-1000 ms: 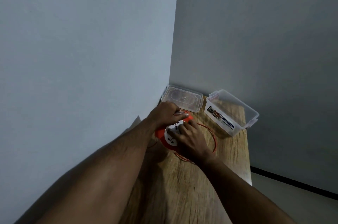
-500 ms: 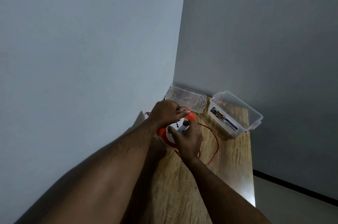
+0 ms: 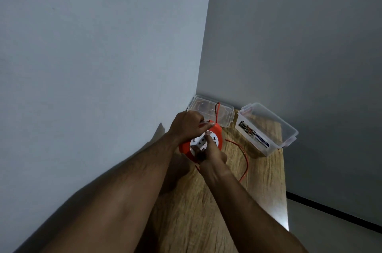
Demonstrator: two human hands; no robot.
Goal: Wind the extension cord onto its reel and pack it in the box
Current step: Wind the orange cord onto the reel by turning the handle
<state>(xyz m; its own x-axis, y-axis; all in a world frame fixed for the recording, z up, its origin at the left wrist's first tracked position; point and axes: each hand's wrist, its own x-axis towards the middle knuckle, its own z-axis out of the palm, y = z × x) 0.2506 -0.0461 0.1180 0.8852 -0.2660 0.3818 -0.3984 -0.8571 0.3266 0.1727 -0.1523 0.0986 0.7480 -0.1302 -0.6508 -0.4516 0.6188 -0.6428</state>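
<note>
At frame centre, the left hand (image 3: pixel 187 126) holds the round orange plastic reel (image 3: pixel 217 131) in a closed grip; the right hand (image 3: pixel 213 154) pinches its white hub (image 3: pixel 198 142); thin orange cord (image 3: pixel 245 159) trails across the wooden bench (image 3: pixel 262 180).

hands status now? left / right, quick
Left hand: closed on the orange reel, gripping its far rim.
Right hand: closed on the reel's white centre, fingers curled; exact grip hidden.

Looks like a bare room corner at home: plain grey walls (image 3: pixel 103 46), my little wooden table (image 3: pixel 264 180), dark skirting (image 3: pixel 330 211).
</note>
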